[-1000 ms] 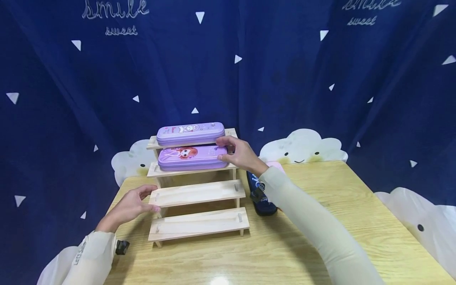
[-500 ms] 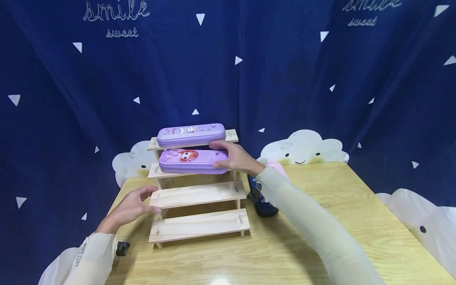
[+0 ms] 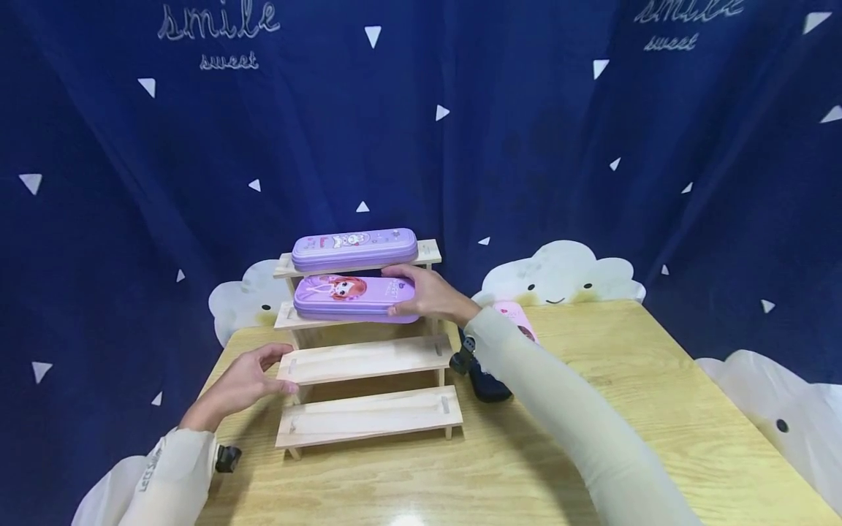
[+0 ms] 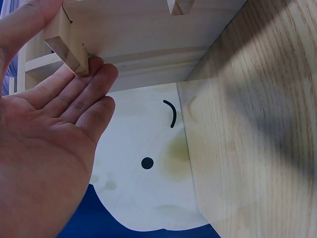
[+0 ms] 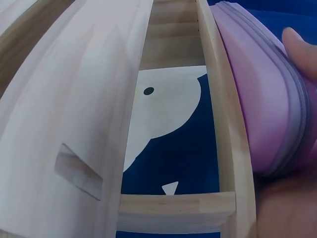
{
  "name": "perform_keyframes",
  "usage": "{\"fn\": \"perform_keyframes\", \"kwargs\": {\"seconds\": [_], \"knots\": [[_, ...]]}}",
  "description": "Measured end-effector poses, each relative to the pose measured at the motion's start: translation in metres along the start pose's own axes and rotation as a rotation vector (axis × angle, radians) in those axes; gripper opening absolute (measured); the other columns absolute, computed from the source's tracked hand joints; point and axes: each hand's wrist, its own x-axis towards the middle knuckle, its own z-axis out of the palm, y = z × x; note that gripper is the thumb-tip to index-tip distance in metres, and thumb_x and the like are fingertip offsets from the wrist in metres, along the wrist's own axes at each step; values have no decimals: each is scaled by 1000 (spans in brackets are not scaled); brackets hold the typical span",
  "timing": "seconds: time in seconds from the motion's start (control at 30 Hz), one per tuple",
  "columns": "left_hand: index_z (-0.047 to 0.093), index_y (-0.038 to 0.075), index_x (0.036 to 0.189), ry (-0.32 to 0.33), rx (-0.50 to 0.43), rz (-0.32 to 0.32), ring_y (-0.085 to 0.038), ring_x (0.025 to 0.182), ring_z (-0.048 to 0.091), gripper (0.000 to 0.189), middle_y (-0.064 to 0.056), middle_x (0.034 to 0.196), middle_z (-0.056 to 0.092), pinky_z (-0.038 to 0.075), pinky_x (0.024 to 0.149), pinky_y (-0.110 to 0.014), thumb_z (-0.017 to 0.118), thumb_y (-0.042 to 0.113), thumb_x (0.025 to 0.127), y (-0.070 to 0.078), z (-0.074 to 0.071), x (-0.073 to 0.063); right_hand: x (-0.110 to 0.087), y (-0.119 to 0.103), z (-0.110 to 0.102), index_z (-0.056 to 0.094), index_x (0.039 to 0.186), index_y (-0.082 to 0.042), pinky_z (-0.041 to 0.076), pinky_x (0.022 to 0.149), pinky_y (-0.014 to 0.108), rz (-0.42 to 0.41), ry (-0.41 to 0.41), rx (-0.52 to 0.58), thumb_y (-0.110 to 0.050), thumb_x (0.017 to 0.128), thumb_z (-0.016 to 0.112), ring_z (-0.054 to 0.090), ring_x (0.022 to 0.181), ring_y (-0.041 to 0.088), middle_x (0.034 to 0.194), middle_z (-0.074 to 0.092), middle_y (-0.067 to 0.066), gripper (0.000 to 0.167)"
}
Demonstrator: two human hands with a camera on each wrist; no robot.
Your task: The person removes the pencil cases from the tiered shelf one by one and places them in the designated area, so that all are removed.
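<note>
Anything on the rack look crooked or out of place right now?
One slight thing: the lower purple case, gripped by the right hand, looks askew at the second shelf from the top; its right end seems to jut past the front edge. I see nothing spilled or damaged.

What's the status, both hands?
Right hand grips oblong purple girl-print zip case, second tier down. Left hand holds pale four-tier wooden rack. No obstruction visible.

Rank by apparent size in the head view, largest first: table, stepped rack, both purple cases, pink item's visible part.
1. Table
2. Stepped rack
3. Upper purple case, lower purple case: too alike to rank, lower partly hidden
4. Pink item, visible part
</note>
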Motion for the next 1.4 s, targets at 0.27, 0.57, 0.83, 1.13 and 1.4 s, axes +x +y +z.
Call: {"fn": "perform_keyframes", "kwargs": {"seconds": [0.27,0.57,0.83,1.13,1.4], "knots": [[54,-9,134,15,3,27,-46,133,55,71,-26,134,63,46,103,-17,88,18,78,-4,-2,1,1,1,1,52,146,-18,44,104,36,3,-31,-47,-33,73,85,57,114,20,140,62,6,81],[54,-9,135,8,-23,28,-45,134,54,71,-26,135,62,42,99,-9,88,18,78,-4,1,-1,0,2,7,60,138,-19,43,93,32,51,24,21,-28,70,87,58,105,19,127,67,3,73],[53,-9,135,10,-7,24,-47,134,53,71,-28,136,62,42,100,-10,87,17,79,-1,-1,-1,-5,2,7,64,132,-21,45,90,32,35,57,25,-32,68,85,59,103,18,122,69,1,68],[53,-10,136,6,36,29,-47,133,54,73,-28,136,61,46,110,-42,87,20,79,-2,0,0,-19,-7,2,64,133,-22,47,93,33,35,66,46,-31,69,84,59,106,18,122,68,1,67],[52,-9,138,0,32,18,-48,135,53,76,-28,139,60,47,107,-28,88,22,79,-1,-1,1,-37,-22,-19,65,132,-25,45,91,33,12,127,75,-34,69,83,59,106,21,125,67,4,66]]}}
